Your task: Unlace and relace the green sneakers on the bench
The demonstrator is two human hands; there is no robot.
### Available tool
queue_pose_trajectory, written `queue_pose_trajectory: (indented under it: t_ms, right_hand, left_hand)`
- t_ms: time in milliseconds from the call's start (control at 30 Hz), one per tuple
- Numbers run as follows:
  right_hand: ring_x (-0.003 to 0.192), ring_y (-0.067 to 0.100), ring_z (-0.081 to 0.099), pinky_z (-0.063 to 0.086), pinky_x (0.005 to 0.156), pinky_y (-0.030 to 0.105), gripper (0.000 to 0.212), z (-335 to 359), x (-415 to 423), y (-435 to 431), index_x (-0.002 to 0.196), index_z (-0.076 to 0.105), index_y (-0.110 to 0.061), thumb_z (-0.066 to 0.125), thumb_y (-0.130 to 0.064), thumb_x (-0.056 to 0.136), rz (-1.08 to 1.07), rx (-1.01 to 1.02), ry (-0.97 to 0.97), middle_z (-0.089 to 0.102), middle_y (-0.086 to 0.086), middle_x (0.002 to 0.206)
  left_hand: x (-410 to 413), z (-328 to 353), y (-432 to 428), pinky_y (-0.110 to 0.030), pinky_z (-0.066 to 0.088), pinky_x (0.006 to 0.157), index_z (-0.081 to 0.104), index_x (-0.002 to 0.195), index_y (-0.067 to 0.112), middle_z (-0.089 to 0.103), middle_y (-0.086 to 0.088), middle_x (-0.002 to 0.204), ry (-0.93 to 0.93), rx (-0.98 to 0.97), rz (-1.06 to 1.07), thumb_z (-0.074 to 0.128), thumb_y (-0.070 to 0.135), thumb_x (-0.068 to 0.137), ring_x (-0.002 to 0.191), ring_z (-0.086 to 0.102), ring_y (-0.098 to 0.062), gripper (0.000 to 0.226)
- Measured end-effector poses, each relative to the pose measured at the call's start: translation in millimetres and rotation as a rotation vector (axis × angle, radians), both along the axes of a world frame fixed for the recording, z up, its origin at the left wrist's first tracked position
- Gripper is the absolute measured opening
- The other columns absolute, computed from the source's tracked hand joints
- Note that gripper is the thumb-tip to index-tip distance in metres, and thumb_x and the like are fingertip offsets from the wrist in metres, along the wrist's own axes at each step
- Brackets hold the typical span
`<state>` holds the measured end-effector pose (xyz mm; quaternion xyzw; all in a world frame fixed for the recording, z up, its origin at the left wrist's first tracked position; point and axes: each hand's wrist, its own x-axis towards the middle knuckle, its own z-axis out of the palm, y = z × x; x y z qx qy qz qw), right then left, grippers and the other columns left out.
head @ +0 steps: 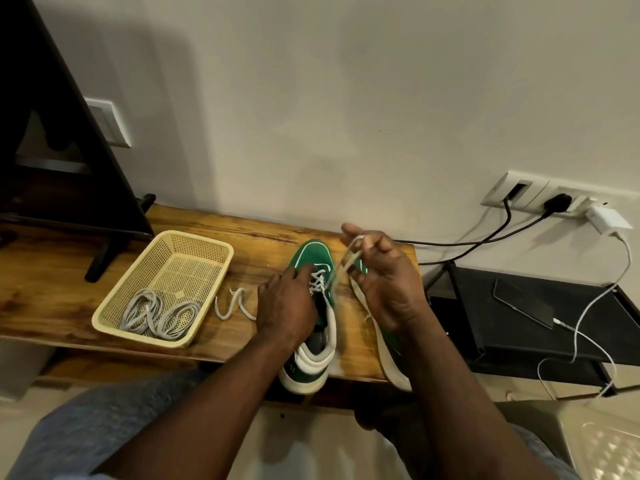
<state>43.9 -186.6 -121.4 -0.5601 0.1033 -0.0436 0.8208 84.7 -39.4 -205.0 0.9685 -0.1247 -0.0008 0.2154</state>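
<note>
Nearest, the heel of one green sneaker (313, 258) juts over the front edge of the bench (52, 292); a small mark on that heel is too blurred to read. The left hand (287, 303) lies over its tongue with fingers curled down at the crossed lacing, and I cannot tell whether they pinch it. The right hand (384, 282) is raised and pinches a motion-blurred lace (349, 258) drawn up from the eyelets. It hides most of the second sneaker (393, 362), of which mainly the white sole shows. To the left, a loose lace (232, 303) lies beside a basket (204, 244) that holds coiled laces (159, 317).
</note>
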Motion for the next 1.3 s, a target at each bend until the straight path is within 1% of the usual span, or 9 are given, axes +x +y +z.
queue_pose_trajectory:
  t_ms: [100, 167, 233, 367, 700, 933, 1033, 1133, 1300]
  right_hand:
    - [0.085, 0.03, 0.073, 0.06, 0.075, 0.035, 0.016, 3, -1, -5, 0.093, 0.057, -0.01, 0.049, -0.014, 0.106, -0.095, 0.137, -0.002, 0.075, 0.011, 0.091]
    - [0.07, 0.028, 0.066, 0.056, 0.062, 0.036, 0.009, -16, 0, -6, 0.098, 0.056, -0.015, 0.058, -0.02, 0.105, -0.17, -0.434, 0.198, 0.071, 0.006, 0.08]
    - [0.081, 0.027, 0.068, 0.051, 0.068, 0.036, 0.02, -41, -2, -11, 0.111, 0.054, -0.022, 0.067, -0.031, 0.098, -0.031, -1.055, 0.342, 0.071, 0.002, 0.09]
    - [0.094, 0.029, 0.066, 0.049, 0.077, 0.036, 0.029, -51, -1, -5, 0.101, 0.063, -0.02, 0.052, -0.046, 0.107, 0.33, -1.392, 0.449, 0.069, 0.007, 0.098]
    - [0.077, 0.019, 0.071, 0.054, 0.078, 0.037, 0.03, -18, -2, 0, 0.087, 0.068, -0.017, 0.056, -0.036, 0.107, 0.102, -0.976, 0.343, 0.077, 0.001, 0.078]
    - [0.081, 0.02, 0.065, 0.053, 0.076, 0.034, 0.018, -16, 3, -7, 0.103, 0.076, -0.022, 0.058, -0.026, 0.102, 0.07, -1.369, 0.306, 0.076, 0.0, 0.093]
    - [0.074, 0.011, 0.072, 0.061, 0.073, 0.04, 0.012, -10, 0, 0, 0.097, 0.068, -0.027, 0.059, -0.022, 0.103, 0.004, -1.065, 0.246, 0.077, -0.004, 0.08]
    - [0.068, 0.013, 0.068, 0.055, 0.065, 0.033, 0.016, 1, -3, 7, 0.102, 0.071, -0.02, 0.055, -0.018, 0.107, 0.0, -0.719, 0.197, 0.078, 0.003, 0.084]
    - [0.067, 0.016, 0.065, 0.05, 0.059, 0.021, 0.024, 23, -7, 13, 0.111, 0.073, -0.017, 0.05, -0.012, 0.109, 0.002, -0.627, 0.056, 0.077, 0.006, 0.093]
  left_hand:
    - [0, 0, -1, -0.044, 0.043, 0.1, 0.045, 0.148, 0.031, 0.062, -0.001, 0.136, -0.015, 0.02, -0.014, 0.064, 0.015, 0.09, 0.121, 0.057, -0.029, 0.063]
    - [1, -1, 0, -0.043, 0.044, 0.1, 0.049, 0.146, 0.03, 0.063, 0.0, 0.134, -0.024, 0.031, -0.024, 0.064, 0.016, 0.09, 0.119, 0.059, -0.029, 0.06]
    - [0, -1, 0, -0.043, 0.044, 0.099, 0.052, 0.143, 0.03, 0.064, 0.0, 0.131, -0.041, 0.034, -0.025, 0.064, 0.018, 0.09, 0.117, 0.06, -0.028, 0.055]
    - [1, -2, 0, -0.043, 0.048, 0.099, 0.056, 0.138, 0.028, 0.068, 0.0, 0.127, -0.044, -0.003, -0.023, 0.066, 0.017, 0.091, 0.114, 0.062, -0.027, 0.05]
    - [8, 14, 11, -0.035, 0.051, 0.076, 0.06, 0.119, 0.026, 0.066, 0.0, 0.113, 0.082, -0.084, -0.03, 0.074, 0.039, 0.09, 0.097, 0.064, -0.024, 0.035]
    - [25, 38, 41, -0.04, 0.058, 0.082, 0.069, 0.081, 0.018, 0.074, -0.004, 0.082, 0.557, -0.234, -0.02, 0.071, 0.036, 0.098, 0.081, 0.071, -0.024, 0.024]
    - [24, 53, 47, -0.04, 0.06, 0.083, 0.075, 0.085, 0.018, 0.075, -0.002, 0.077, 0.475, -0.338, -0.009, 0.067, 0.029, 0.101, 0.077, 0.071, -0.022, 0.021]
    - [22, 79, 48, -0.03, 0.055, 0.063, 0.078, 0.093, 0.019, 0.074, 0.002, 0.073, 0.445, -0.601, -0.028, 0.063, 0.025, 0.104, 0.065, 0.064, -0.017, 0.019]
    - [11, 110, 50, -0.03, 0.055, 0.063, 0.077, 0.114, 0.011, 0.071, -0.008, 0.087, 0.479, -1.041, -0.22, 0.055, 0.014, 0.108, 0.066, 0.059, -0.019, 0.023]
